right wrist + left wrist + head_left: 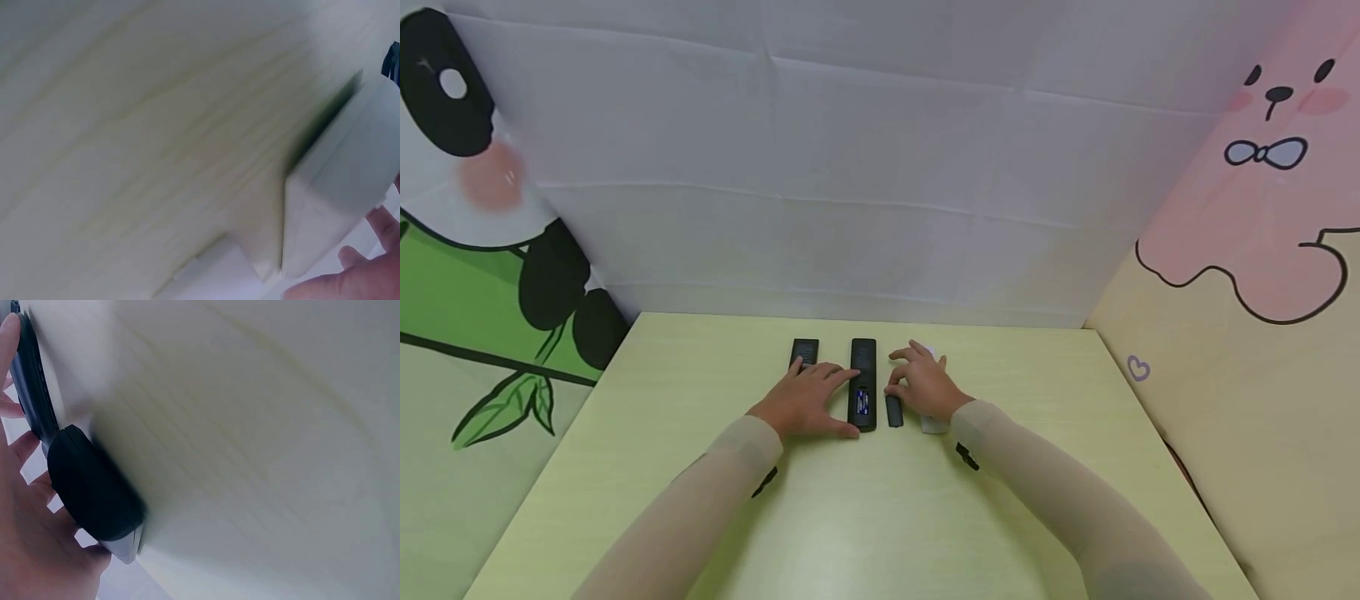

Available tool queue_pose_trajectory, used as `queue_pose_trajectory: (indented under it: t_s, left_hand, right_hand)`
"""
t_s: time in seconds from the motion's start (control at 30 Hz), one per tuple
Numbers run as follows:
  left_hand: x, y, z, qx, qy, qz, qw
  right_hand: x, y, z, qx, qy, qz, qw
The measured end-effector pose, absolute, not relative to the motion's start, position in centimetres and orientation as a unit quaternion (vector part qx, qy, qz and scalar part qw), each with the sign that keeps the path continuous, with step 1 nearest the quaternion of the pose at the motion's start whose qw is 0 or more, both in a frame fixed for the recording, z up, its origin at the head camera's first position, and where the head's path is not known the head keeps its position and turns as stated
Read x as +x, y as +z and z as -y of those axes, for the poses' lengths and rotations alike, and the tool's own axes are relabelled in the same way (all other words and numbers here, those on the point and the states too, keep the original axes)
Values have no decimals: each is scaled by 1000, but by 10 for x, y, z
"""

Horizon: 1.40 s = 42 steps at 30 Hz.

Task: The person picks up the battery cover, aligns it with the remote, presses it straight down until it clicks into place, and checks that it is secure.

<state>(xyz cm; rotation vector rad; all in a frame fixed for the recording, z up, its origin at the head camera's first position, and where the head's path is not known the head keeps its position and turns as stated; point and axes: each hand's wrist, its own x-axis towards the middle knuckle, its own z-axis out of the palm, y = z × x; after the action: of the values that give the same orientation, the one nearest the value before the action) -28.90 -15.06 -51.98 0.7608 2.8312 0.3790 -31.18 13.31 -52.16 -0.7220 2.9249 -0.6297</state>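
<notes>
A black remote control (862, 375) lies back up, its battery compartment exposed with blue batteries (862, 402) inside. My left hand (805, 402) is spread beside it, index finger and thumb at its left edge, other fingers reaching over a second black remote control (806, 350). In the left wrist view the nearer remote (94, 487) has fingers along its far side. My right hand (927, 388) pinches the upper end of a small dark battery cover (894, 412). Under that hand lies a white remote control (934, 426), partly hidden, which looms large in the right wrist view (344, 169).
Everything rests on a pale wooden table (850, 517) against a white cloth backdrop (850, 167). A white flat-sided piece (215, 275) shows at the bottom of the right wrist view. Cartoon-printed panels (1247, 208) flank the table.
</notes>
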Motion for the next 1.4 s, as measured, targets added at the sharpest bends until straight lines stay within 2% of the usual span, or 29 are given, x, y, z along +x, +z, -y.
queue_pose_trajectory:
  t_s: [0.2,0.43,1.4]
  left_hand:
    - [-290,-520,151,257,120,-954,99]
    - [-290,-519,151,257,120,-953,105]
    - [-294,-519,151,260,114,-953,106]
  right_hand:
    - [-315,-528,-134,-263,-205,-943,6]
    - [-316,-531,-134,-253,-233,-939,19]
    - [-328,-528,-127,-241,-253,-937,7]
